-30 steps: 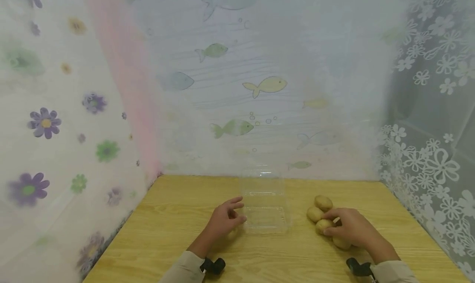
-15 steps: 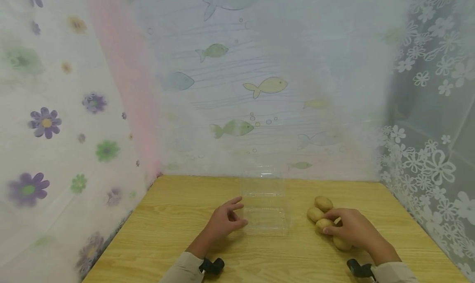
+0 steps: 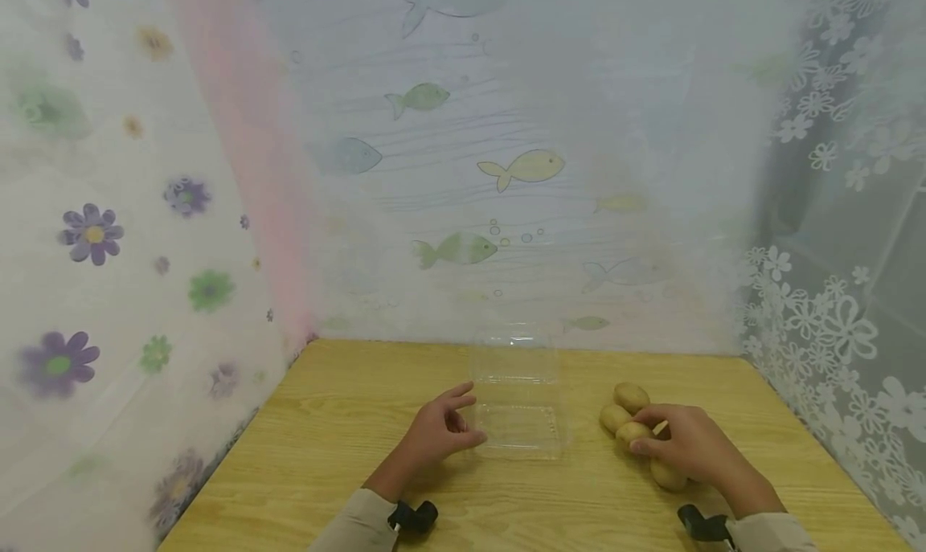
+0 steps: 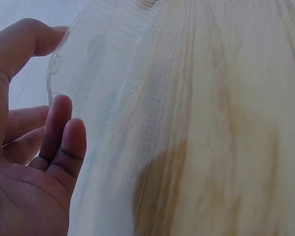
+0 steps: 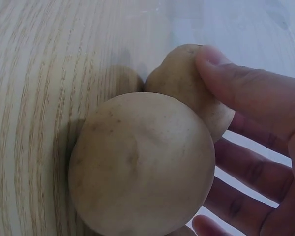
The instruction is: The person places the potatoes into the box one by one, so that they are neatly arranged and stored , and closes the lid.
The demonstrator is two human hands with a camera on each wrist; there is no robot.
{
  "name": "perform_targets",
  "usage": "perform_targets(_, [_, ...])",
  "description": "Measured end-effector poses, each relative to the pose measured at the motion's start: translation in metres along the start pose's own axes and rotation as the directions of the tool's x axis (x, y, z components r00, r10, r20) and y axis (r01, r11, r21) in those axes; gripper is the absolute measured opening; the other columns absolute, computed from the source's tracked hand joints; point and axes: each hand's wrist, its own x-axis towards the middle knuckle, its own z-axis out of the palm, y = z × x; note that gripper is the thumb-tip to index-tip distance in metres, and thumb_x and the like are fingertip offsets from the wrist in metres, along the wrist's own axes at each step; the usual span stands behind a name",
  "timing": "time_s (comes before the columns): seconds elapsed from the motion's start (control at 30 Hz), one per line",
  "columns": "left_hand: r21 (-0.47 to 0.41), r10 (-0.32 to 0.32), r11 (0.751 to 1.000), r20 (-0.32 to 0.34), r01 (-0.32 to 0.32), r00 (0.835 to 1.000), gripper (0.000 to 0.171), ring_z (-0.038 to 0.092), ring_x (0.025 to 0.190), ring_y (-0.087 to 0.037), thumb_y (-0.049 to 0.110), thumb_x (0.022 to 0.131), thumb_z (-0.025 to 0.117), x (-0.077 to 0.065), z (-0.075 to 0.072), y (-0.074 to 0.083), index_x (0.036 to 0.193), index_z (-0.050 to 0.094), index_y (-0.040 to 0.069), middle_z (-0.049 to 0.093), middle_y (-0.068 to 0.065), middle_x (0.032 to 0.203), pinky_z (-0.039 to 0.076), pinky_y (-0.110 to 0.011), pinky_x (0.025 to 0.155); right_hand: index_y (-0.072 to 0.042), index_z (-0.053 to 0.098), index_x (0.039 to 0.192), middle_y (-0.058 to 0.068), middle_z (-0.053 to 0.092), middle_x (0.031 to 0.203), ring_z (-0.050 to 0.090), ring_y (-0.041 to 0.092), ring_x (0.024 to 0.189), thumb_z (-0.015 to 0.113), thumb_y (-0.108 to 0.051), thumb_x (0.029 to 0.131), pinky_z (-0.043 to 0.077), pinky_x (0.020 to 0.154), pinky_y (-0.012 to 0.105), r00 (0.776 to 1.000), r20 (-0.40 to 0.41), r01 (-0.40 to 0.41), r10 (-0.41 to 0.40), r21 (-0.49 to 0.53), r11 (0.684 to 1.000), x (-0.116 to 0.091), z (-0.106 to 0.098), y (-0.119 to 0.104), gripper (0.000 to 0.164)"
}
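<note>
In the head view a clear plastic clamshell box (image 3: 517,427) stands on the table with its lid (image 3: 514,359) raised at the back. My left hand (image 3: 437,427) is at its left side, and in the left wrist view the thumb and fingertips lie along the clear rim (image 4: 53,69), spread apart. Over on the right, my right hand (image 3: 683,443) holds a small potato (image 5: 182,81) between thumb and fingers. A larger-looking potato (image 5: 142,167) sits nearer the right wrist camera, partly covering the held one. Two other potatoes (image 3: 631,396) lie just behind.
The wood-grain table (image 3: 347,391) is enclosed by a left curtain (image 3: 145,295) with flowers, a back sheet (image 3: 405,198) with fish drawings and a flowered right sheet (image 3: 832,319). A small black camera (image 3: 415,517) is strapped at each wrist.
The head view has shifted slightly. The left thumb has slid a little toward the box's front. The right hand stays on the same potato, and the other potatoes look unmoved.
</note>
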Motion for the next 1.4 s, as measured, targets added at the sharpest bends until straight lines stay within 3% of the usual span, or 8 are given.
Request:
perform_targets(0.4, [0.002,-0.002,1.000,-0.006,0.002,1.000,0.078,0.059,0.080,-0.006,0.028,0.088,0.086,0.001,0.001,0.002,0.153,0.050,0.003,0.044,-0.012,0.161,0.053,-0.022,0.076,-0.012,0.074,0.123,0.007,0.075,0.118,0.070,0.013,0.086,0.081,-0.048,0.088,0.058,0.068,0.032,0.996,-0.091,-0.020,0.018,-0.023,1.000,0.001,-0.003,-0.005,0.051])
perform_targets(1.4, [0.011,-0.015,1.000,0.001,0.015,1.000,0.079,0.061,0.080,-0.008,0.027,0.088,0.086,0.002,0.000,0.004,0.154,0.049,0.004,0.051,-0.014,0.155,0.054,-0.023,0.075,-0.012,0.074,0.126,0.008,0.075,0.122,0.073,0.016,0.092,0.080,-0.046,0.090,0.060,0.078,0.042,0.965,-0.238,0.099,-0.110,-0.058,0.993,0.028,-0.008,-0.045,0.050])
